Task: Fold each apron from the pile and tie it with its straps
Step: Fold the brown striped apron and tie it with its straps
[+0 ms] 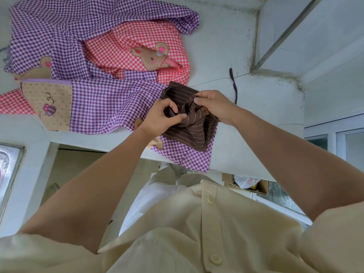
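A folded brown pinstriped apron lies near the front edge of the white counter, partly on top of a purple gingham apron. My left hand pinches a bunched brown strap at the middle of the bundle. From the right, my right hand grips the other part of the strap, its fingers curled into the cloth. Where the two hands meet, the straps look twisted together. A thin dark strap end trails away over the counter behind my right hand.
A pile of aprons fills the counter's left and back: purple gingham and red gingham with a bear patch. A wall ledge rises at the back right. A cardboard box sits below the counter.
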Available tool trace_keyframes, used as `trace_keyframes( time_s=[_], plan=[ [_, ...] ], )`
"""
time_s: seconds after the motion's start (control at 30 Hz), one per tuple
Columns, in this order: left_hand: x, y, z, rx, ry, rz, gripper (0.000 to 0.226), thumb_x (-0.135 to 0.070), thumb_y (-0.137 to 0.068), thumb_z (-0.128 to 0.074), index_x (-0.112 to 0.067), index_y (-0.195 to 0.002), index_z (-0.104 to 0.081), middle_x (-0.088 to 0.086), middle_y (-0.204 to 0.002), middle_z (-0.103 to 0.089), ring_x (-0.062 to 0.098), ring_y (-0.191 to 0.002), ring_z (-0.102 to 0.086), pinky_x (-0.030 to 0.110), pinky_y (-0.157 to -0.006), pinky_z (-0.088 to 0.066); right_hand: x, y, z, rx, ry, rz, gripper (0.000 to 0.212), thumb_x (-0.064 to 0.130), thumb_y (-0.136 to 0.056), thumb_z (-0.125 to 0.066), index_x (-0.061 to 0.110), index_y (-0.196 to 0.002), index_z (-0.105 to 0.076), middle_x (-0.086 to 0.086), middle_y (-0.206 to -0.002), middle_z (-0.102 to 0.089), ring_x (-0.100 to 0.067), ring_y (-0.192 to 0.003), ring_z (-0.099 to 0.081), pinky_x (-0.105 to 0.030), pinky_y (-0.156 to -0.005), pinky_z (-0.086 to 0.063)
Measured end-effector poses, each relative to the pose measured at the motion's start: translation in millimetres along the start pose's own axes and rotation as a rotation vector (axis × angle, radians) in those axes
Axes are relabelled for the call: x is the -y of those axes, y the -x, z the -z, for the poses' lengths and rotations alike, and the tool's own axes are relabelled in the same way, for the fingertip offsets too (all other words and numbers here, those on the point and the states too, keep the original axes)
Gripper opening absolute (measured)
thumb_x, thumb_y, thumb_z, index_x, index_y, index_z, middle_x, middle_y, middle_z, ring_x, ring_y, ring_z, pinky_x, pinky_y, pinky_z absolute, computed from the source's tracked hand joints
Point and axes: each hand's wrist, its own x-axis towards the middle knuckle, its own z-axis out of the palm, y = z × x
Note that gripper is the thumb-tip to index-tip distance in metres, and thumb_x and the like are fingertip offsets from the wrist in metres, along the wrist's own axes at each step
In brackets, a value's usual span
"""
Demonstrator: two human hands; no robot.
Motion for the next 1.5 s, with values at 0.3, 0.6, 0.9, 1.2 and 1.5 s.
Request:
trace_keyframes(
  time_s=[0.3, 0.6, 0.9, 1.2, 1.5],
  plan=[
    [6.6, 4.0, -4.0, 0.056, -0.109, -0.026, 0.053, -0.037, -0.074, -0.083, -0.025, -0.116, -0.052, 0.003, -0.126, -0.036, 0.017, -0.118, -0.045, 0.024, -0.101, -0.042, -2.7, -1.0, 5.1, -0.089, -0.037, -0.038, 0.015, 0.011, -0.100, -0.051, 0.011, -0.109, -0.063, -0.008, -0.097, -0.069, -0.020, -0.086, -0.068, -0.029, -0.078, -0.058],
    [8.6, 7.5, -5.3, -0.098, -0.305, -0.205, 0.022, -0.007, -0.082, -0.070, -0.020, -0.092, -0.055, 0.005, -0.104, -0.052, 0.015, -0.092, -0.051, 0.019, -0.083, -0.040, 21.6, 3.3, -5.5, -0.108, 0.377, 0.324, 0.013, 0.017, -0.091, -0.062, 0.021, -0.103, -0.067, 0.010, -0.101, -0.066, -0.003, -0.084, -0.061, -0.011, -0.070, -0.046],
    [6.4, 10.3, -13.9, -0.271, 0.143, 0.081, 0.028, -0.039, -0.090, -0.064, -0.019, -0.087, -0.045, 0.000, -0.080, -0.054, 0.014, -0.075, -0.052, 0.033, -0.070, -0.047, 12.7, -0.9, -23.3, 0.241, 0.888, -0.006, 0.065, 0.042, -0.075, -0.081, 0.014, -0.127, -0.053, 0.001, -0.112, -0.059, -0.021, -0.102, -0.060, -0.037, -0.091, -0.051],
    [1.5, 6.8, -15.4, -0.254, 0.396, 0.237, 0.027, -0.006, -0.093, -0.051, -0.019, -0.113, -0.039, 0.005, -0.091, -0.060, 0.017, -0.076, -0.061, 0.036, -0.076, -0.057, -5.5, 5.9, -20.7, 0.212, 0.350, 0.008, 0.031, 0.035, -0.102, -0.045, 0.024, -0.129, -0.059, 0.009, -0.104, -0.064, -0.006, -0.092, -0.061, -0.019, -0.073, -0.046],
    [3.7, 4.2, -10.8, -0.244, 0.648, 0.328, 0.018, -0.010, -0.094, -0.039, -0.020, -0.103, -0.051, 0.001, -0.088, -0.059, 0.019, -0.089, -0.057, 0.036, -0.092, -0.051, -8.6, 3.5, -25.6, 0.236, 0.308, 0.164, 0.028, 0.033, -0.093, -0.064, 0.031, -0.121, -0.058, -0.009, -0.082, -0.068, -0.022, -0.076, -0.068, -0.035, -0.077, -0.057]
  ],
)
